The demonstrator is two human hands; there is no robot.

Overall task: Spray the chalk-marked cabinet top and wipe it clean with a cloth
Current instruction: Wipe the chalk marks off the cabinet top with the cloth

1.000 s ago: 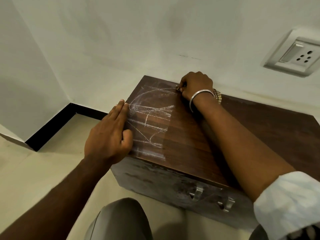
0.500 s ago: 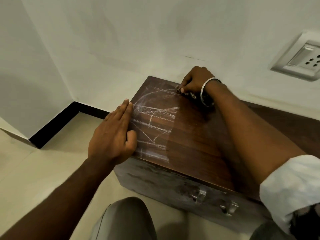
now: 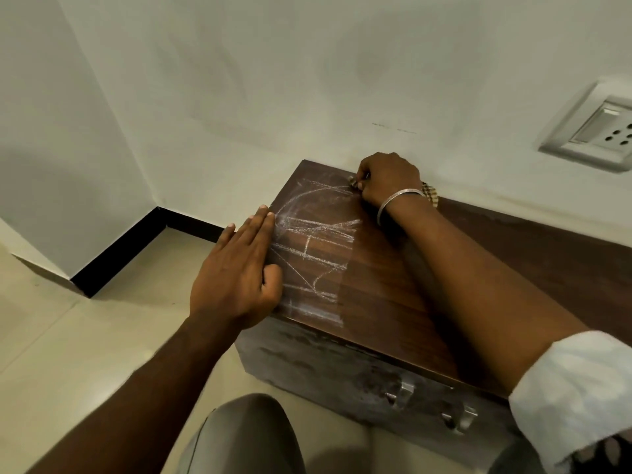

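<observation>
A low dark wooden cabinet (image 3: 410, 285) stands against the wall. White chalk marks (image 3: 314, 248) cover the left part of its top. My left hand (image 3: 239, 271) lies flat with straight fingers on the cabinet's left edge, thumb on the top. My right hand (image 3: 386, 179) is at the far edge by the wall, fingers curled and pinching a small piece of chalk (image 3: 354, 182) against the top. A metal bangle sits on that wrist. No spray bottle or cloth is in view.
Two metal handles (image 3: 405, 391) are on the cabinet front. A wall socket with a switch (image 3: 602, 131) is at the upper right. A black skirting (image 3: 136, 241) runs along the pale tiled floor in the left corner. My knee (image 3: 246, 436) is at the bottom.
My right hand has shifted a little along the far edge with the chalk, and its wrist has turned. My left hand has stayed in place.
</observation>
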